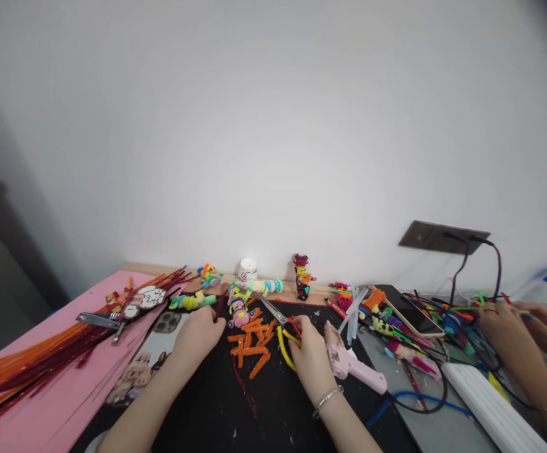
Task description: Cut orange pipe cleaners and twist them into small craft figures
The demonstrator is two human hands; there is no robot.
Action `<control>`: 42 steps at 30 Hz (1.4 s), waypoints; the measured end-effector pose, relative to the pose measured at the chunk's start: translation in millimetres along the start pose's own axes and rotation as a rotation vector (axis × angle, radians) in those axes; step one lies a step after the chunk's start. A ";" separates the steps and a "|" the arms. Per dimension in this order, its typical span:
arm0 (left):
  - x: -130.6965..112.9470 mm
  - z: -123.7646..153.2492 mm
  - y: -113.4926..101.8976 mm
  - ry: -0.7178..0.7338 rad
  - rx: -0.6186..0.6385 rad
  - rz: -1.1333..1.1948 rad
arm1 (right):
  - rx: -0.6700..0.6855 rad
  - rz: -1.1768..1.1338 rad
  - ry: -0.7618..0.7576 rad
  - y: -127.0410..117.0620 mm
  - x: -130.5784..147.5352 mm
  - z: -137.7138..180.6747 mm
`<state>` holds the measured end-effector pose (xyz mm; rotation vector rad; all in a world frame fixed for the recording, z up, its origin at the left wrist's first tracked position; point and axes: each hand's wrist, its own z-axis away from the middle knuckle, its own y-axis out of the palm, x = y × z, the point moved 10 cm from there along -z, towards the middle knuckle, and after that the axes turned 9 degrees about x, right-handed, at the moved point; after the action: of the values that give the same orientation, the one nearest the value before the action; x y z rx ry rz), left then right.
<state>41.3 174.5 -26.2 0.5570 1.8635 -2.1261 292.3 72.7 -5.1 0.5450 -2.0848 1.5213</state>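
My left hand (pixel 200 333) is closed with its fingers curled on the black mat (pixel 198 409). A dark red strip shows just beyond its fingertips; whether it is held cannot be made out. My right hand (pixel 312 352) is closed at the handles of the scissors (pixel 285 352), one handle loop yellow, the blades pointing up and left. Between my hands lies a loose heap of short orange pipe cleaner pieces (pixel 254 340). A dark red pipe cleaner (pixel 245 390) runs down the mat below them. Just past my left fingers sits a pink and purple pipe cleaner figure (pixel 239 311).
Long orange and dark red pipe cleaners (pixel 42 352) cover the pink board at left, beside a phone (pixel 146 358). Small figures stand along the wall. A pink glue gun (pixel 353 365) lies right of my hand. Another person's hands (pixel 509 327) work at far right, near a white power strip (pixel 495 409).
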 end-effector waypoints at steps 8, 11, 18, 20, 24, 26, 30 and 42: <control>-16.9 6.1 -4.2 0.139 0.010 0.444 | 0.012 0.018 0.016 -0.2 -0.1 0.2; -21.2 8.3 -3.9 0.168 -0.006 0.342 | -0.001 0.029 0.006 -1.8 1.4 1.4; -27.2 13.4 2.6 0.129 0.072 0.084 | 0.006 0.064 -0.003 1.2 1.9 3.0; -30.9 15.6 5.0 0.132 0.105 0.047 | 0.012 0.078 -0.013 3.2 2.6 2.9; -36.7 18.7 5.0 0.156 0.122 0.029 | 0.033 0.123 -0.031 6.4 4.2 2.1; -38.1 19.5 -0.7 0.171 0.080 0.045 | 0.042 0.164 -0.033 6.4 5.6 2.0; -34.9 20.4 -21.8 0.186 -0.086 0.093 | 0.070 0.213 -0.033 5.1 9.4 2.5; 23.3 -11.1 -48.6 0.117 -0.015 0.577 | 0.028 0.172 -0.037 -1.8 10.3 0.0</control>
<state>0.6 193.8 5.4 1.0827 1.5210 -1.7216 285.2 71.9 2.6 0.4162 -2.1895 1.6497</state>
